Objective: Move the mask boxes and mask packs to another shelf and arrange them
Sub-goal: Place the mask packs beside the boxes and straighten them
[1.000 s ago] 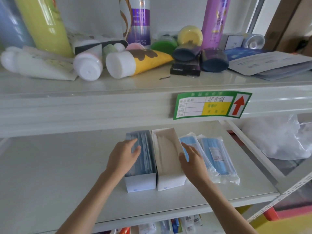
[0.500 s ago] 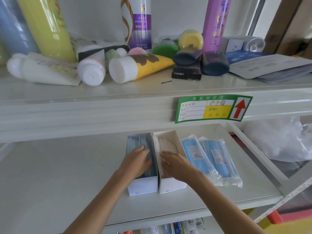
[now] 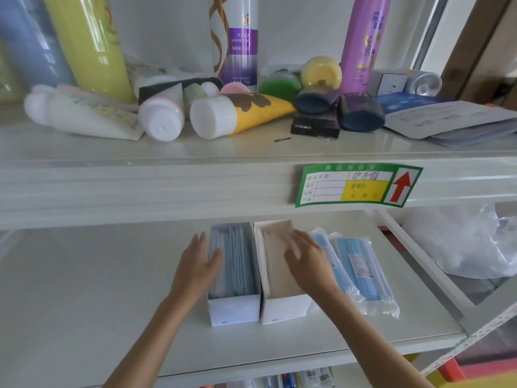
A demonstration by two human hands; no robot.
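White shelves are filling the view. On the lower shelf two open boxes are sitting side by side, touching. The blue box is holding blue masks and the white box is holding white ones. Just to the right, two packs of blue masks are lying flat next to the white box. The left hand is resting open against the left side of the blue box, thumb on the masks. The right hand is lying open over the right edge of the white box, its grip loose, holding nothing. Bottles and tubes are lying on the top shelf, above a green label.
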